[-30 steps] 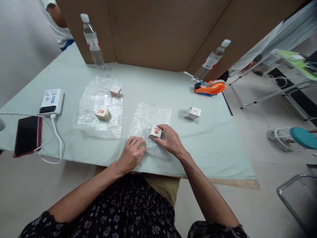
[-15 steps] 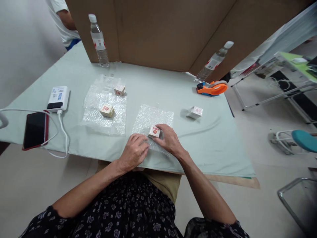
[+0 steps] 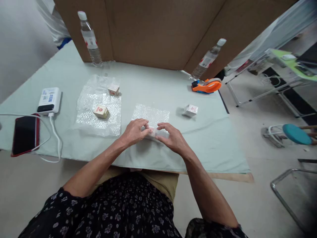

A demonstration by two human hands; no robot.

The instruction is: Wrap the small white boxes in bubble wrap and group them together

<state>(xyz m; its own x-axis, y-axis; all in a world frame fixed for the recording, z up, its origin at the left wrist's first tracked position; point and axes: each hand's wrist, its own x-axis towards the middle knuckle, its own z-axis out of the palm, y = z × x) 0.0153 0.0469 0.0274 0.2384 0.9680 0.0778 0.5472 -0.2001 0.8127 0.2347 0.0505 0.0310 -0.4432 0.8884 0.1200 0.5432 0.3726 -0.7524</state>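
Clear bubble wrap [image 3: 151, 114] lies on the pale green counter [image 3: 218, 145] in front of the person, its near part folded over one small box [image 3: 151, 131], whose print shows through between the two hands. At the box's left end, the left hand [image 3: 135, 132] pinches it through the wrap, thumb and fingers together. At the right end, the right hand [image 3: 174, 140] sets its thumb and fingers about the folded wrap; how tightly that grip presses, I cannot tell. Three more boxes make four in all: two stand on a second spread of bubble wrap [image 3: 115, 125] to the left, a nearer cream box [image 3: 101, 111] and a farther white box [image 3: 114, 90], well inside the counter's edge, while one clear-wrapped box [image 3: 190, 110] sits alone to the right. Two water bottles stand at the back against the brown cardboard [image 3: 158, 33], the left bottle [image 3: 91, 43] and the right bottle [image 3: 206, 61]; one orange tape dispenser [image 3: 208, 86] lies just beside the latter. At far left are one white power bank [image 3: 49, 99], one white cable [image 3: 56, 135] plugged into it, and one red-edged phone [image 3: 26, 135].
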